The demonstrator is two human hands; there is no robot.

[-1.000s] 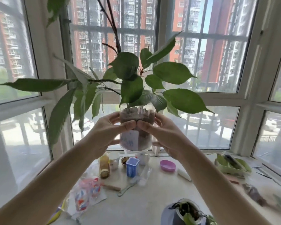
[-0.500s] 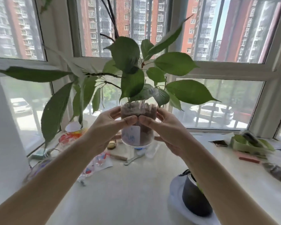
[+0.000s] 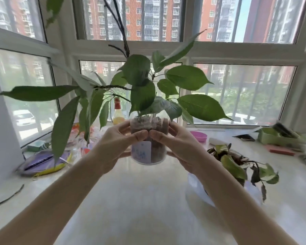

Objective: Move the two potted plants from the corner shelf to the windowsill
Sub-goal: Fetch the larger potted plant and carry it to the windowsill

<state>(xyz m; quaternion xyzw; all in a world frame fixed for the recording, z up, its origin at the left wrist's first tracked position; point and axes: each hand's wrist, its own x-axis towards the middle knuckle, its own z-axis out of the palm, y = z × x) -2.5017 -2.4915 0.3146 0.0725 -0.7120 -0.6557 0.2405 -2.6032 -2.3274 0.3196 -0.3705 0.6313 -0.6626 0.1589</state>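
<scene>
Bare left forearm (image 3: 60, 195) from 7 o'clock, bare right forearm (image 3: 237, 200) from 5 o'clock, left hand (image 3: 117, 144) and right hand (image 3: 175, 145) bare, thumbnails (image 3: 142, 135) short, plain.

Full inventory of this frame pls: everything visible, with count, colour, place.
jar plant: 1, clear jar, brown soil, green leaves; centre, held in both hands.
second potted plant: 1, wilted green and brown leaves; on the sill, right of the jar.
bottle: 1, yellow, red cap; back of sill, behind the jar.
dish: 1, pink; sill, right of centre.
tray: 1, green; far right.
packets: several, purple and yellow; left, blurred.
windowsill: 1, pale.
left hand: grips jar's left side.
right hand: grips jar's right side.
</scene>
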